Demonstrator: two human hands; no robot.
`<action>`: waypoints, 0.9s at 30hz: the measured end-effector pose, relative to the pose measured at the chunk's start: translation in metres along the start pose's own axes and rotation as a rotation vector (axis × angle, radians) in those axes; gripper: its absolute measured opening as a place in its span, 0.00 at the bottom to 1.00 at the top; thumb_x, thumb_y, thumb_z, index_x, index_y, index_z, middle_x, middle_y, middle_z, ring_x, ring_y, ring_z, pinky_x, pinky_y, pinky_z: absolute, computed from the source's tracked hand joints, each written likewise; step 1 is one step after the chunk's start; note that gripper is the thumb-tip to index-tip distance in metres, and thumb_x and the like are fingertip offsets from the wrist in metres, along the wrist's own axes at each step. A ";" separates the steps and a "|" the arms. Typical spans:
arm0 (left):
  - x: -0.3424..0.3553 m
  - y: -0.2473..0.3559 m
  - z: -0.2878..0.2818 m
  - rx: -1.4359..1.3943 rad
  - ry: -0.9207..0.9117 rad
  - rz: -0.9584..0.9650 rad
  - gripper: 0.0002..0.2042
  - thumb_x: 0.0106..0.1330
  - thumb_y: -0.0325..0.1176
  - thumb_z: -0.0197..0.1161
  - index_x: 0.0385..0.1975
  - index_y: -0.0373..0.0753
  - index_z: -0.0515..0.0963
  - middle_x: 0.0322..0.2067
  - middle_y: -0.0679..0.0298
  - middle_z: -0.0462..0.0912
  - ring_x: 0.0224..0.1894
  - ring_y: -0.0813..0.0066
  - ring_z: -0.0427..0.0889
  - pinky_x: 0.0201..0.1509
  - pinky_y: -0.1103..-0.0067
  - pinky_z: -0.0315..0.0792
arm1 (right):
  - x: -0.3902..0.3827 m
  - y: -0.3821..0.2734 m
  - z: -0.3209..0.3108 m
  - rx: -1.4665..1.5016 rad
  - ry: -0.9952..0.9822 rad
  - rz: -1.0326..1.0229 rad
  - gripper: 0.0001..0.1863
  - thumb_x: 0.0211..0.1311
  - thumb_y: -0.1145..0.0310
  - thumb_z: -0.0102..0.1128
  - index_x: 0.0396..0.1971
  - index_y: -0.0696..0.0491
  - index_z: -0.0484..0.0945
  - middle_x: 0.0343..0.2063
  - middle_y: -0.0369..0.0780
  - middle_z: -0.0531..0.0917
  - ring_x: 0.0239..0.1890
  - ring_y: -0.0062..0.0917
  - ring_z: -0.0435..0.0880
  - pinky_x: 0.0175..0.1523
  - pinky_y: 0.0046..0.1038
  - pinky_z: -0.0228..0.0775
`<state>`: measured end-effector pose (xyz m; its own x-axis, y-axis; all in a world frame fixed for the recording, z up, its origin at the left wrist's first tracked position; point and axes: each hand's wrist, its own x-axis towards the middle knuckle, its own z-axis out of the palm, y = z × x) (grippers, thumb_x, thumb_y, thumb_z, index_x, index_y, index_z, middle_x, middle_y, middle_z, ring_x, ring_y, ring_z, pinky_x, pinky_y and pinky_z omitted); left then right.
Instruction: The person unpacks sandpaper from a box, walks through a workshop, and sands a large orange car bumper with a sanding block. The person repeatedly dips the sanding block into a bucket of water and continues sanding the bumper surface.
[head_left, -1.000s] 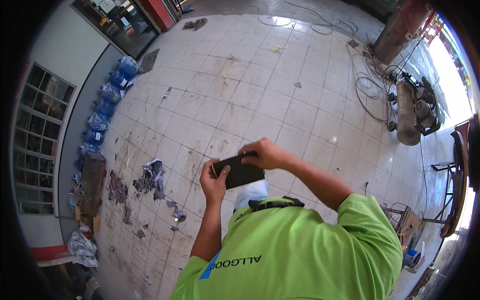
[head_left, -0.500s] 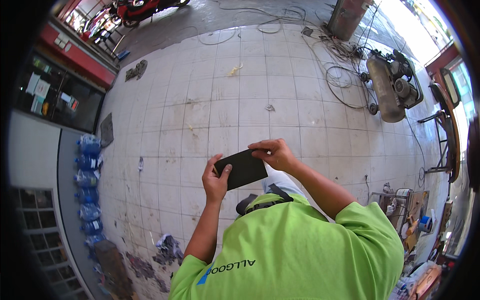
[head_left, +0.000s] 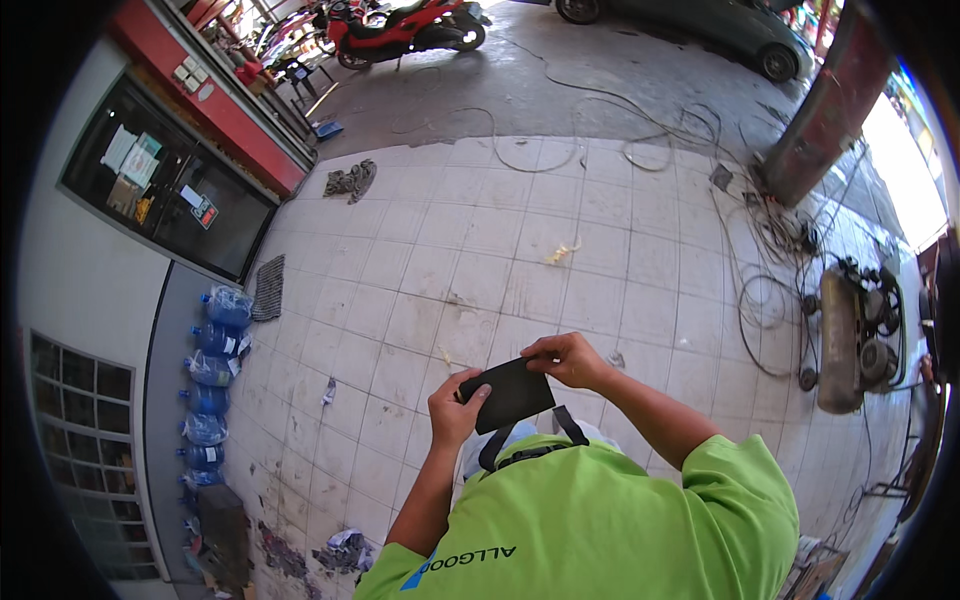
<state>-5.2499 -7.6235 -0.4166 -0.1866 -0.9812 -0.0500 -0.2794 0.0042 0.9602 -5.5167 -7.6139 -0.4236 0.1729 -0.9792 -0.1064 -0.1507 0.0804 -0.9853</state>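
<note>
One car (head_left: pixel 690 32) is far right, a motorbike (head_left: pixel 408 32) far left, a compressor (head_left: pixel 843 350) right, jugs (head_left: pixel 210 400) left. Near you is a black slab (head_left: pixel 518 398): your left hand (head_left: pixel 455 412) has its grip closed on the left end, your right hand (head_left: pixel 578 360) on the far right corner.

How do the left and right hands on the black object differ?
The left hand grips the black object at its left end, thumb on its face; the right hand touches its upper right corner. The left hand sits lower in view than the right hand. Both are bare.
</note>
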 end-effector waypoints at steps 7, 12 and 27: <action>0.187 -0.025 -0.045 0.062 0.062 -0.009 0.13 0.59 0.24 0.76 0.45 0.35 0.87 0.38 0.58 0.91 0.39 0.75 0.88 0.45 0.78 0.80 | 0.242 -0.028 -0.034 -0.281 -0.406 -0.165 0.14 0.66 0.63 0.71 0.46 0.53 0.86 0.30 0.43 0.88 0.33 0.29 0.87 0.41 0.32 0.79; 0.375 -0.018 -0.070 0.055 -0.058 0.237 0.21 0.59 0.23 0.76 0.54 0.37 0.82 0.40 0.57 0.90 0.43 0.71 0.89 0.51 0.75 0.81 | 0.401 -0.046 -0.061 -0.500 -0.420 -0.268 0.10 0.68 0.66 0.65 0.43 0.56 0.85 0.30 0.50 0.86 0.31 0.47 0.84 0.39 0.39 0.76; 0.898 -0.001 -0.059 -0.524 -0.285 -0.121 0.10 0.68 0.24 0.69 0.47 0.34 0.83 0.42 0.62 0.88 0.42 0.75 0.87 0.48 0.75 0.83 | 0.827 -0.048 -0.218 0.096 0.365 0.000 0.10 0.74 0.69 0.62 0.40 0.62 0.85 0.31 0.31 0.86 0.35 0.12 0.78 0.42 0.22 0.73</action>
<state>-5.3617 -8.5164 -0.4458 -0.4477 -0.8781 -0.1690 0.1732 -0.2706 0.9470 -5.5783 -8.4684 -0.4348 -0.1883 -0.9797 -0.0686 -0.0557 0.0804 -0.9952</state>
